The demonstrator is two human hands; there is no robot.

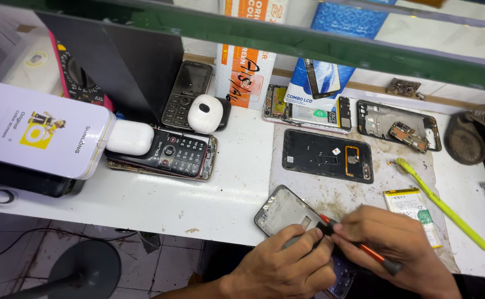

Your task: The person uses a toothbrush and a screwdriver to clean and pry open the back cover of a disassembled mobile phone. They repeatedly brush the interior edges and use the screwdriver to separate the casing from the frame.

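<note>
At the near edge of a white workbench [226, 199], a person's left hand [284, 268] grips the lower part of an opened phone frame [284, 213], its fingers curled around the frame's bottom edge, while the right hand [397, 249] pinches a red-and-black screwdriver [358, 249] between closed fingers, the tool's tip resting against the frame at its right side. The frame lies tilted on a stained grey work mat [331, 194], partly overhanging the bench edge. Farther back on the mat sits a black phone back cover [325, 156], and just beyond it a second bare phone frame [400, 124] holding a small circuit board. A flat white battery with a green label [411, 213] lies to the right of the hands, beside a yellow-green toothbrush [442, 202]. At the back wall stand 2 packages: a tall white-and-orange box [248, 61] and a blue-and-white flat screen package [322, 83] showing a phone picture. On the left, a white rectangular box with a yellow square label [37, 130] rests on a dark stack, next to 2 white earbud cases [131, 137] and 2 black keypad phones [184, 152].
</note>
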